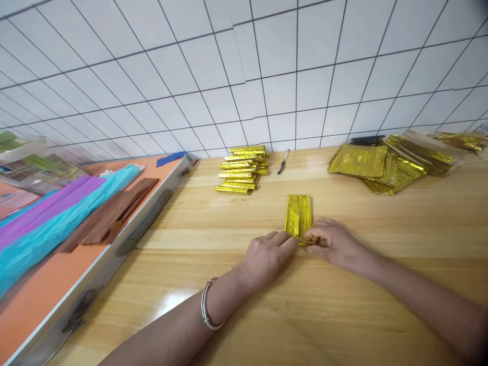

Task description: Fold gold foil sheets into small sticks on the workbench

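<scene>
A gold foil sheet (299,213), with both long sides folded in to a middle seam, lies on the wooden table (183,284). My left hand (267,256) is closed at the near left corner of the sheet, its fingertips pressed on the foil. My right hand (330,241) pinches the near right corner between thumb and fingers, where the edge is lifted a little. A bracelet (206,305) circles my left wrist.
Folded gold strips (238,175) are stacked near the tiled wall (267,66), with a pen (282,162) beside them. Flat gold sheets (358,160) are piled at the back right. At the left, an orange board (57,277) carries coloured crepe paper (72,218).
</scene>
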The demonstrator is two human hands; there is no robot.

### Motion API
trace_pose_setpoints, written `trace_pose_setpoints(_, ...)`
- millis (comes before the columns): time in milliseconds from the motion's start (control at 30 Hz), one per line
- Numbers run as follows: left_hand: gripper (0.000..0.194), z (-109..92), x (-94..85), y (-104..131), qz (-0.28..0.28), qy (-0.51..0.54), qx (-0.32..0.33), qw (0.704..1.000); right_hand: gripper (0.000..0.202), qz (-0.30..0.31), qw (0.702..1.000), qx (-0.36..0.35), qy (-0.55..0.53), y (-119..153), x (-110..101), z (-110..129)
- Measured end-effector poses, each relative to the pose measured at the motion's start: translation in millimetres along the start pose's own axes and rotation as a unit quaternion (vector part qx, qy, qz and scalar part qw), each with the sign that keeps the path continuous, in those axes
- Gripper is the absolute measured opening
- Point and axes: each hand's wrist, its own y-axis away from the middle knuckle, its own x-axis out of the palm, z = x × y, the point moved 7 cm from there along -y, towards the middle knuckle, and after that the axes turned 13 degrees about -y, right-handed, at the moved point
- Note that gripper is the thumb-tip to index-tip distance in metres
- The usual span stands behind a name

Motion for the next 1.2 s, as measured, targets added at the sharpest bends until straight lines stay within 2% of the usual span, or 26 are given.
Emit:
trace_pose_setpoints(200,0.014,1.2,-0.7,-0.4,0.006,0.001,-0.026,1.000,0.011,0.006,1.000,-0.008,0.024,0.4,3.0,2.4)
trace_pose_setpoints(400,0.020,1.0,-2.3,-1.9,0.005,0.018,-0.027,0.999,0.009,0.016,0.999,0.002,0.030,1.6,3.8,1.1)
trace_pose_setpoints(700,0.024,5.7,-0.7,-6.2,-0.007,0.070,-0.059,0.996,0.011,-0.008,1.000,0.010,0.023,3.1,2.1,1.6)
trace_pose_setpoints(933,0.015,11.4,1.4,-9.1,-0.016,0.113,-0.085,0.990,0.009,0.004,1.000,0.003,0.027,3.4,3.7,0.8)
trace_pose_setpoints(1200,0.012,5.6,-2.2,-7.4,-0.008,0.071,-0.061,0.996,0.008,-0.025,1.000,0.018,-0.003,3.5,1.3,0.0)
